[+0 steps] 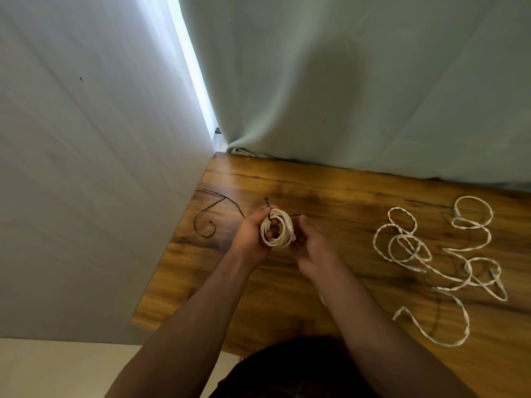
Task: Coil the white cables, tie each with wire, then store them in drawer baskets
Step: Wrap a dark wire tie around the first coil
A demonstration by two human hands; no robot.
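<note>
Evidently light and springy, the coiled white cable (277, 229) sits mid-frame, gripped through its loop by the left hand (250, 237), with the dark tie wire (268, 206) at its top. The right hand (311, 251) curls at its right edge; what it pinches is unclear. Squeezing across all turns should keep them together.

Colour check from where I'm standing: the coiled cable (277, 231) is a creamy off-white, and the thin wire (268, 208) looped on it looks near black. The spare wire (205, 225) is the same dark shade. The table (344, 193) is a warm honey-brown wood with darker, smoky grain streaks. The loose cables (408, 248) are white with a twisted, rope-like pattern. The curtain (373, 81) is a pale minty green, the wall (86, 168) a plain greyish white, and the floor (57, 369) cream.
</note>
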